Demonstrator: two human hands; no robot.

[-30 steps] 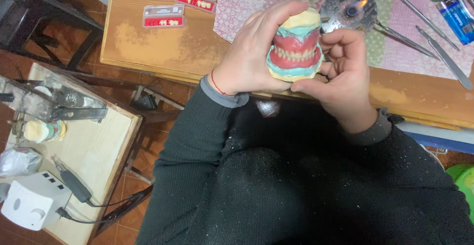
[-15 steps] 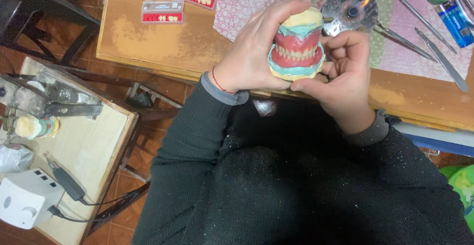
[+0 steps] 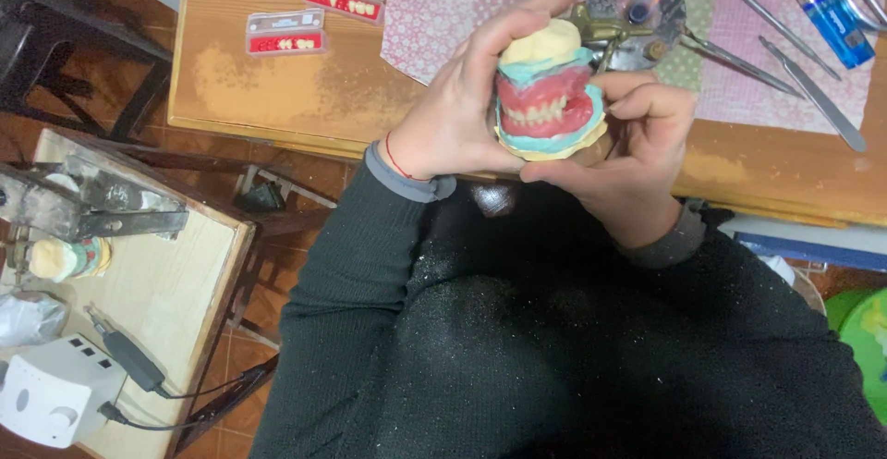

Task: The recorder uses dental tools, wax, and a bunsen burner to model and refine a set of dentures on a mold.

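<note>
Pink wax denture model (image 3: 547, 98) still clasped by left hand (image 3: 462, 112) and right hand (image 3: 637, 154), barely shifted

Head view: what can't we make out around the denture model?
- Denture model: back and underside hidden by left hand and right hand.
- Burner: lower part hidden behind the model and right fingers.
- Lighter: its top is cut off by the frame's upper edge.
- Tooth cards: individual teeth too small to count.

Left hand (image 3: 453, 117) and right hand (image 3: 637, 159) clasp a denture model (image 3: 547, 98) above the workbench (image 3: 277, 89).
</note>
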